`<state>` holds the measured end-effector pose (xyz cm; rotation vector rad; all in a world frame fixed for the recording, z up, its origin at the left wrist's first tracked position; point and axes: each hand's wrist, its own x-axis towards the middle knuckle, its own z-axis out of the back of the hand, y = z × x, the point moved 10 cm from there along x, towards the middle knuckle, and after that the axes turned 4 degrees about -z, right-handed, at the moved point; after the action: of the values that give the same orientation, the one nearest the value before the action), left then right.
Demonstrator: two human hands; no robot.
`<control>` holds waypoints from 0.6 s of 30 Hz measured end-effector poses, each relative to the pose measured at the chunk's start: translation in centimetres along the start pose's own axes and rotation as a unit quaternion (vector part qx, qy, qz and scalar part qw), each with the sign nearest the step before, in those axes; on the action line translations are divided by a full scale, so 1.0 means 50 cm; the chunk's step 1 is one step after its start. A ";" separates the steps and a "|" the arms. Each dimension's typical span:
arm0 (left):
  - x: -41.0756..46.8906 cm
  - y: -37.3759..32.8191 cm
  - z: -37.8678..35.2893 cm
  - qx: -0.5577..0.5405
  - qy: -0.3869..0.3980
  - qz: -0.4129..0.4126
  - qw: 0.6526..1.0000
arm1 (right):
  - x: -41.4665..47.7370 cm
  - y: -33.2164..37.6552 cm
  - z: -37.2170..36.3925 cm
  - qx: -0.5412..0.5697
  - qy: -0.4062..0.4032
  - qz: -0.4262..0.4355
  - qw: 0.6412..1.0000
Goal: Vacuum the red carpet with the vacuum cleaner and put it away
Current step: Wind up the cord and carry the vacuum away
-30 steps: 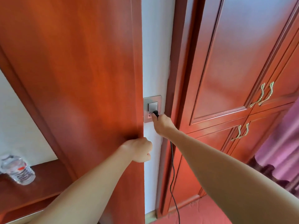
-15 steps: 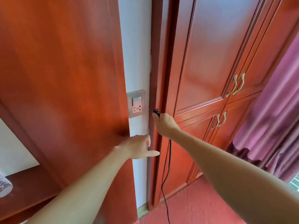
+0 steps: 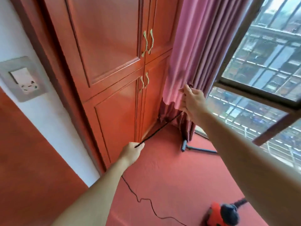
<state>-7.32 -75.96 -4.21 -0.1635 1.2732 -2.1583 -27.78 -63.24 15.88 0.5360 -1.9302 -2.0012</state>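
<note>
The black power cord [image 3: 160,128] runs taut between my two hands. My right hand [image 3: 192,100] holds the plug end up in front of the curtain, prongs showing above the fingers. My left hand [image 3: 132,152] grips the cord lower down, near the wardrobe base. From there the cord trails slack across the red carpet [image 3: 171,176] toward the red and black vacuum cleaner [image 3: 221,214] at the bottom right. The vacuum's floor nozzle and tube [image 3: 184,145] lie on the carpet by the curtain hem.
The wall socket [image 3: 24,80] at the left has nothing plugged in. A red-brown wardrobe [image 3: 105,62] with brass handles fills the middle. A pink curtain [image 3: 195,46] hangs beside a barred window [image 3: 263,70]. A wooden panel [image 3: 24,160] stands at the lower left.
The plug has come out of the socket. My right hand has carried it away to the right, my left hand left the wooden panel and took hold of the cord, and my view swung right.
</note>
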 end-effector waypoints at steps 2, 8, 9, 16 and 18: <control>0.004 -0.051 -0.029 -0.009 -0.016 -0.009 1.000 | -0.002 -0.041 0.124 -0.044 -0.058 -0.011 0.997; -0.012 -0.270 -0.155 0.037 -0.033 -0.060 0.997 | -0.027 -0.232 0.418 -0.127 -0.086 -0.141 0.978; -0.018 -0.308 -0.189 0.048 -0.031 -0.070 0.996 | -0.035 -0.256 0.471 -0.168 -0.098 -0.136 0.971; -0.057 -0.529 -0.469 0.061 0.014 -0.115 0.991 | -0.174 -0.185 0.615 -0.236 -0.023 0.040 0.971; -0.068 -0.574 -0.528 0.056 0.026 -0.122 0.991 | -0.183 -0.171 0.631 -0.241 -0.001 0.051 0.969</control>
<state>-27.99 -44.43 6.22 -0.2271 1.2106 -2.4499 -34.22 -30.72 8.53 0.2995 -1.3594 -2.2870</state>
